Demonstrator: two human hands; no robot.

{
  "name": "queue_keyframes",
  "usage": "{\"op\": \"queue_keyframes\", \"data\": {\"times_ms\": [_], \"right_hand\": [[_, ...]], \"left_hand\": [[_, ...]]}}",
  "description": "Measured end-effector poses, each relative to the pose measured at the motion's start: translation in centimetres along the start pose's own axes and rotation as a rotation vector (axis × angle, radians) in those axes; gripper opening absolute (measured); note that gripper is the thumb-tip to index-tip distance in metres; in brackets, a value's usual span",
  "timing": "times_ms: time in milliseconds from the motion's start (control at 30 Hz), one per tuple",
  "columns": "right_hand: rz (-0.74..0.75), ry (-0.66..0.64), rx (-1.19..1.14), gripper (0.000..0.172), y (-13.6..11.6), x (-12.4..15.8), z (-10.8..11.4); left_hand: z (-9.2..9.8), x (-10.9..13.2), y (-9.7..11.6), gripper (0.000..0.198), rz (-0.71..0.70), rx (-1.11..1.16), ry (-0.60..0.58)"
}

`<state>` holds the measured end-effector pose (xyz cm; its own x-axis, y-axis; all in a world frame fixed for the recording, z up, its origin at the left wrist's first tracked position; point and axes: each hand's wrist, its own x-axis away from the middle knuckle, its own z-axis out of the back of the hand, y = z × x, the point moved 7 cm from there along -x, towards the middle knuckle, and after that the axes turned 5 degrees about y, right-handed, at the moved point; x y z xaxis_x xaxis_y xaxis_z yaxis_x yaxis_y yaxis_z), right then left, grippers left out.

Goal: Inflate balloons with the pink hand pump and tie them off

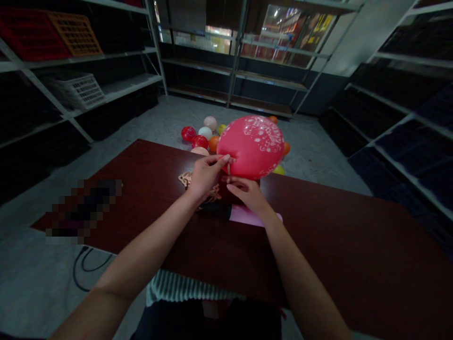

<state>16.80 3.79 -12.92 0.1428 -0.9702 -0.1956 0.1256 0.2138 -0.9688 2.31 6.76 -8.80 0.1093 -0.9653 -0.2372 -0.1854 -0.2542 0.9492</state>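
Observation:
A round red balloon [253, 146] with white printed lettering is held up over the far edge of the table, its neck toward me. My left hand [207, 174] pinches this neck between thumb and forefinger. Just below, my right hand [247, 191] has its fingers drawn together at a thin pale strand near the neck; what exactly they grip is too small to tell. Under my hands lies a pile of beige cord-like pieces [184, 178], partly covered by the left hand. A pink tube with a black end [246, 216] rests below my right wrist.
The dark brown table [336, 226] spreads to both sides. A blurred-out dark object [88, 205] lies at its left, with black cables [79, 269] hanging below. Several balloons [188, 133] sit on the floor beyond. Metal shelves [231, 71] with crates [74, 33] surround the area.

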Motion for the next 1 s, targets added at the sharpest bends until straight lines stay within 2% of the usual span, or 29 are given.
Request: {"op": "queue_keyframes", "data": {"times_ms": [133, 200, 267, 367, 500, 600, 700, 767, 900, 1000], "right_hand": [[0.013, 0.068, 0.016, 0.029, -0.2, 0.0, 0.8], [0.040, 0.128, -0.054, 0.027, -0.6, 0.0, 1.7], [0.042, 0.165, -0.186, 0.032, -0.9, 0.0, 2.5], [0.013, 0.137, -0.288, 0.037, -1.2, 0.0, 2.8], [0.045, 0.038, 0.020, 0.026, -1.3, 0.0, 1.4], [0.067, -0.032, 0.152, 0.028, -0.6, 0.0, -0.4], [0.069, -0.125, 0.141, 0.024, 0.1, 0.0, -1.8], [0.069, -0.121, 0.118, 0.026, 0.1, -0.1, -1.7], [-0.034, -0.154, 0.034, 0.033, -0.1, 0.0, -0.7], [-0.082, -0.192, -0.120, 0.035, -0.8, 0.4, -0.1]], "left_hand": [[-0.8, 0.5, -0.6, 0.020, 0.129, 0.195, -0.017], [-0.8, 0.5, -0.7, 0.017, 0.152, 0.263, -0.004], [-0.8, 0.4, -1.0, 0.012, 0.205, 0.315, 0.013], [-0.9, 0.4, -1.4, 0.009, 0.326, 0.415, 0.017], [-1.5, 0.8, -1.6, 0.011, 0.423, 0.553, 0.024], [-2.4, 1.5, -1.5, 0.013, 0.458, 0.639, -0.015], [-3.2, 2.1, -1.4, 0.013, 0.460, 0.668, -0.078], [-3.2, 2.0, -1.3, 0.010, 0.436, 0.654, -0.090], [-1.4, 0.7, -0.8, 0.011, 0.310, 0.665, 0.008], [-0.1, -0.1, -0.9, 0.010, 0.284, 0.649, 0.079]]}}
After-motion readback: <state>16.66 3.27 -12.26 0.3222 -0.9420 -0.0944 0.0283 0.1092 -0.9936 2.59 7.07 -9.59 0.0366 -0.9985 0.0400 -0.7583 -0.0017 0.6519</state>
